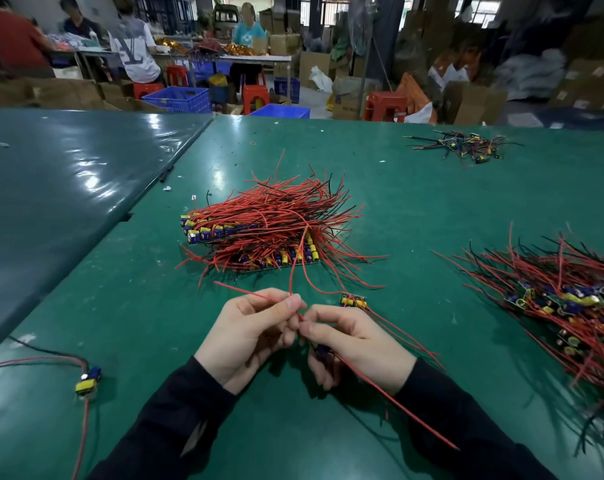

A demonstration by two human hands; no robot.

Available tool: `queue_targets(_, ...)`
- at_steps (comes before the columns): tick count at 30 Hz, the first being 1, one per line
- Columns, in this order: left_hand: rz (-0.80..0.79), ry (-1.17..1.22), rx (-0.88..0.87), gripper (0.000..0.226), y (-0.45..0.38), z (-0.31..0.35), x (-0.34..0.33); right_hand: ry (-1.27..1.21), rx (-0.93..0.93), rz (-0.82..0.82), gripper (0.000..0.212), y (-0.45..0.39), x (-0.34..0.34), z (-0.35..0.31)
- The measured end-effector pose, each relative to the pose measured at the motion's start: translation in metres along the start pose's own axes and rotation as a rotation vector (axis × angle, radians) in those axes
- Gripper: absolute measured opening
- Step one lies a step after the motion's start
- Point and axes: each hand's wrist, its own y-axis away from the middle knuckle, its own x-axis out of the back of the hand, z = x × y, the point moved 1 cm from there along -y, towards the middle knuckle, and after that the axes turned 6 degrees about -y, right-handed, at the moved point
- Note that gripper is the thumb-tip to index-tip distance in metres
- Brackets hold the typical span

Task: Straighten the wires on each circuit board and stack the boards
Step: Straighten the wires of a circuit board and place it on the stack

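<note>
Head view: 2 hands pinch 1 red wire

Red wires and yellow-blue parts showing against a green table

The table is showing a glossy green, with a darker teal sheet lying to its left. The stacked boards are carrying bright red wires mixed with a few black ones over yellow and dark blue parts. The pile at the right is showing the same red, black, yellow and blue. The lone board is showing yellow and blue. Black sleeves are covering both forearms. Behind, stools are glowing red-orange and crates blue.
</note>
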Motion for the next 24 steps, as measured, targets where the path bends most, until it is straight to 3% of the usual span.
queue_targets(9, 0.161, -0.117, -0.110, 0.020, 0.0004, -0.0005, -0.0045, -0.028, -0.009, -0.041, 0.024, 0.0033, -0.0024, -0.0044)
queue_targets(18, -0.055, 0.020, 0.016, 0.007, 0.0043, 0.0036, -0.0067, -0.322, -0.060, -0.144, 0.017, 0.0050, -0.0004, -0.0049)
queue_targets(24, 0.096, 0.053, 0.018, 0.014, -0.0016, -0.0001, -0.0015, -0.272, -0.040, -0.046, 0.011, 0.0039, -0.0001, -0.0050)
